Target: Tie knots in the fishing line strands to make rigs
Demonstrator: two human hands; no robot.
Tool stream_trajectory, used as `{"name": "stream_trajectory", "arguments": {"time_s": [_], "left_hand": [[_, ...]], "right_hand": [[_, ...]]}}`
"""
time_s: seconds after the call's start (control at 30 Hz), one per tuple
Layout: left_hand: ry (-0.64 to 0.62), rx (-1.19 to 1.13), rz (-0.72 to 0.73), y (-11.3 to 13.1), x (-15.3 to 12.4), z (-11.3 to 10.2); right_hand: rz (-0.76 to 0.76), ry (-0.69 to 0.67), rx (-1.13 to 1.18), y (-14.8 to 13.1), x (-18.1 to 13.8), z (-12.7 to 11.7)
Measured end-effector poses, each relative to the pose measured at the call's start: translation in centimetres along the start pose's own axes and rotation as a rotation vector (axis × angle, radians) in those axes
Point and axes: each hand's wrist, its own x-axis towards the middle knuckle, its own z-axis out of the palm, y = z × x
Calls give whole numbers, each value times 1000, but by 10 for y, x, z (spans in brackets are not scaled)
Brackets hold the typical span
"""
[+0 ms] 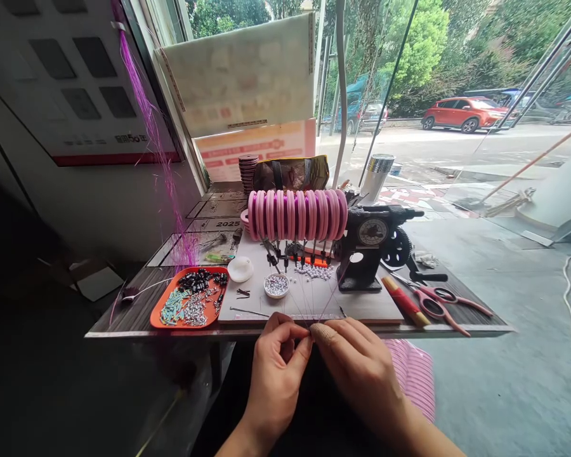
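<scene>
My left hand [278,368] and my right hand [361,362] meet just in front of the table edge, both pinching where thin lines [308,304] come together. The lines fan up toward a row of pink ring-shaped spools [297,216], set on a black hand-cranked winder [372,244]. What exactly lies between my fingertips is too small to make out. A finger of my right hand wears a tan wrap. Small dark clips [285,260] hang below the spools. Near my hands stands a small white bowl of pale beads [276,286], with loose beads [314,271] beyond it.
An orange tray [155,314] of black, silver and teal small parts stands left, beside a white lid [240,269]. Pink-handled scissors [440,301] and a red-and-tan stick [404,301] lie right. Purple strands [147,101] hang at the left. The winder's crank [428,277] juts out right.
</scene>
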Motion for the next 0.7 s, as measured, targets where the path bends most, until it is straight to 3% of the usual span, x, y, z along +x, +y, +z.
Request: {"name": "stream_trajectory", "arguments": {"time_s": [0.1,0.27,0.4,0.47,0.57,0.63,0.7], "left_hand": [[-15,11,-6,1,1,-1],[-59,-49,-45,1,2,-1],[-74,-132,-92,-2,3,0],[-73,-156,-110,-3,3,1],[-67,-151,-94,-2,3,1],[-56,-124,-74,-1,3,0],[-38,-86,-63,0,3,0]], "right_hand": [[149,-78,226,1,4,-3],[579,-108,957,8,-2,-11],[723,-138,1386,14,-4,-21],[717,-190,1290,15,-2,-26],[599,-326,683,16,2,-32],[414,-432,281,16,3,-34],[172,-467,38,14,5,-35]]}}
